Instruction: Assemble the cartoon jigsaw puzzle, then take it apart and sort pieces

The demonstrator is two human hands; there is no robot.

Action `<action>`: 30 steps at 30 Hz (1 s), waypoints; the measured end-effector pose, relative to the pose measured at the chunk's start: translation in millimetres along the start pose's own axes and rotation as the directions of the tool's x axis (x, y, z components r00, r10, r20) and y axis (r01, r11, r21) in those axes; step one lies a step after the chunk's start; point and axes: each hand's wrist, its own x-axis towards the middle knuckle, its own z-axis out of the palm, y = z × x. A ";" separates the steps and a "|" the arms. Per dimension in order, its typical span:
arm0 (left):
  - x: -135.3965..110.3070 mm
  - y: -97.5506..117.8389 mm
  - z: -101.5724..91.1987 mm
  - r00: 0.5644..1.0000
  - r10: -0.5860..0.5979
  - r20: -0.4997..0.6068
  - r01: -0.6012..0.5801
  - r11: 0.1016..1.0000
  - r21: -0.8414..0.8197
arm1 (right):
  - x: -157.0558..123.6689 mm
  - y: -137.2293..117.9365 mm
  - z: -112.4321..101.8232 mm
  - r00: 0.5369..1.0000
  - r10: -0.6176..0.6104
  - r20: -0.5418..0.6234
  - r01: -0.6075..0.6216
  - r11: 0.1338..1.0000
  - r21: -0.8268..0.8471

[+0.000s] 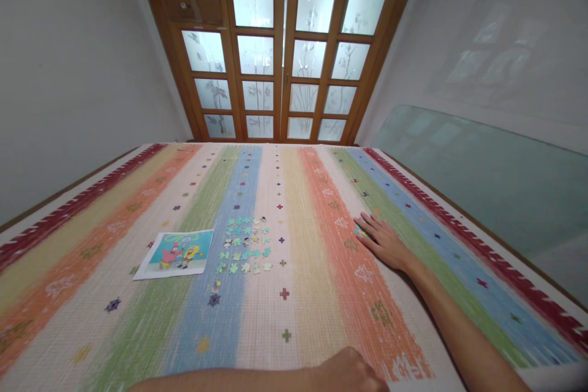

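My right hand (379, 237) lies flat with its fingers stretched out. Under and beside its fingertips, small jigsaw puzzle pieces (360, 230) in teal and yellow show in part. At the near edge, my left hand (351, 373) is curled into a loose fist and partly cut off by the frame; nothing shows in it. Between the picture and my right hand, several loose puzzle pieces (247, 254), mostly teal and pale, lie apart in rough rows. A pink and yellow piece (215, 286) lies just in front of them. Left of the rows is a printed cartoon picture (181, 252).
A striped cloth (316, 306) with stars and crosses covers the table. Wooden doors with frosted panes (255, 52) stand beyond its far edge. A pale green panel (482, 177) leans along the right wall, and a white wall (78, 73) runs along the left.
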 end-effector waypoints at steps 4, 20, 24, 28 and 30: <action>0.6 1.7 -8.3 1.000 0.004 0.002 -0.004 1.000 0.019 | 0.5 -2.0 -3.0 1.000 0.004 0.018 -0.004 1.000 0.003; -2.6 1.2 -26.5 0.999 0.039 0.011 -0.040 0.999 0.034 | 1.3 -3.4 -6.6 1.000 -0.016 -0.017 0.016 0.999 0.038; -2.3 2.8 -25.6 1.000 0.015 -0.010 -0.014 0.999 0.037 | 1.0 -5.8 -6.6 0.999 -0.014 -0.034 0.016 0.999 0.041; -2.5 2.7 -28.8 0.999 0.021 -0.034 -0.020 0.999 0.036 | 1.8 -6.8 -6.6 0.999 -0.015 -0.044 0.017 0.999 0.043; -2.8 2.5 -30.5 0.999 0.015 -0.028 -0.014 0.999 0.047 | 2.4 -6.7 -5.9 0.998 -0.019 -0.056 0.021 0.999 0.045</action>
